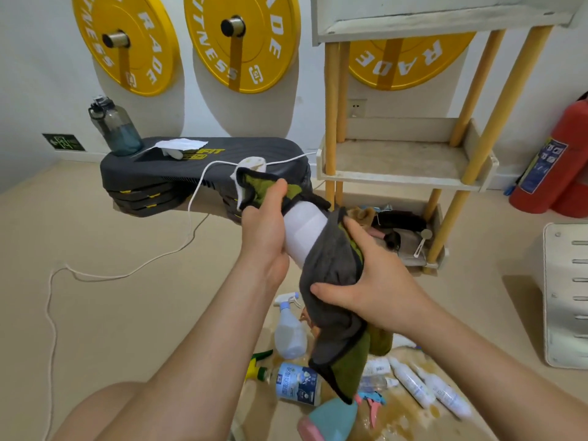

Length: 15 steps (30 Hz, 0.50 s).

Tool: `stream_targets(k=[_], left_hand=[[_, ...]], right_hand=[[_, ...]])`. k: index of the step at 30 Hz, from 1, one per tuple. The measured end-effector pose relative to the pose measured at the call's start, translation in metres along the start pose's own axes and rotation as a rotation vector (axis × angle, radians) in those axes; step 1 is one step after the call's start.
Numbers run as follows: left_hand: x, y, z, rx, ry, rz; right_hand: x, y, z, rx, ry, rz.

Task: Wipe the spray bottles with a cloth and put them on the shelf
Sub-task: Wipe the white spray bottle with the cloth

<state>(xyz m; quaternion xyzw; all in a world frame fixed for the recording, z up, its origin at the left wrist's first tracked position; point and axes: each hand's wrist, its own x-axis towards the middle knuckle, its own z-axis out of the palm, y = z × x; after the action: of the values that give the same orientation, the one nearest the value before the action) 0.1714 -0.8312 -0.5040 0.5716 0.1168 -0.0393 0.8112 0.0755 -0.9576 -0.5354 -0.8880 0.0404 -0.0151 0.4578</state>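
white bottle (305,229) cloth-wrapped (331,281), fingers (359,237) gripping both ends

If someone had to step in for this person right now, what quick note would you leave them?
Left hand: grips the white bottle near its cloth-covered top.
Right hand: grips the cloth wrapped round the bottle's lower end.
Floor: a clear spray bottle, a labelled bottle lying on its side, and several more beside them.
Shelf: no spray bottle visible on the middle tier.
Done: nothing shelved that I can see.
Left: finish wiping this bottle, shelve it, then do the rest.
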Motion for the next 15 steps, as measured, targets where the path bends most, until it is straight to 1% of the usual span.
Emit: stream_targets(k=[3,5,7,8,10,12,13,15], left_hand=[[-0.007,-0.005,0.002,0.055,-0.07,-0.005],[-0.016,-0.018,0.007,0.256,-0.139,0.038],[-0.031,-0.031,0.01,0.415,-0.286,0.038],[-0.034,-0.034,0.01,0.436,-0.364,0.018],[-0.029,-0.029,0.006,0.419,-0.431,0.018],[-0.019,-0.012,-0.001,0.336,-0.399,0.036],[-0.014,-0.005,-0.004,0.291,-0.384,0.034],[-0.009,0.001,-0.007,0.246,-0.368,0.014]], right_hand=[[0.001,-0.004,0.008,-0.175,0.236,-0.06],[0.009,-0.003,0.005,-0.244,0.349,-0.041],[0.017,-0.002,-0.006,-0.251,0.413,-0.02],[0.02,-0.001,-0.012,-0.237,0.407,-0.025],[0.019,0.002,-0.018,-0.169,0.328,-0.032],[0.014,0.002,-0.017,-0.112,0.212,-0.048],[0.011,0.002,-0.014,-0.134,0.169,-0.069],[0.006,0.002,-0.007,-0.262,0.158,-0.118]])
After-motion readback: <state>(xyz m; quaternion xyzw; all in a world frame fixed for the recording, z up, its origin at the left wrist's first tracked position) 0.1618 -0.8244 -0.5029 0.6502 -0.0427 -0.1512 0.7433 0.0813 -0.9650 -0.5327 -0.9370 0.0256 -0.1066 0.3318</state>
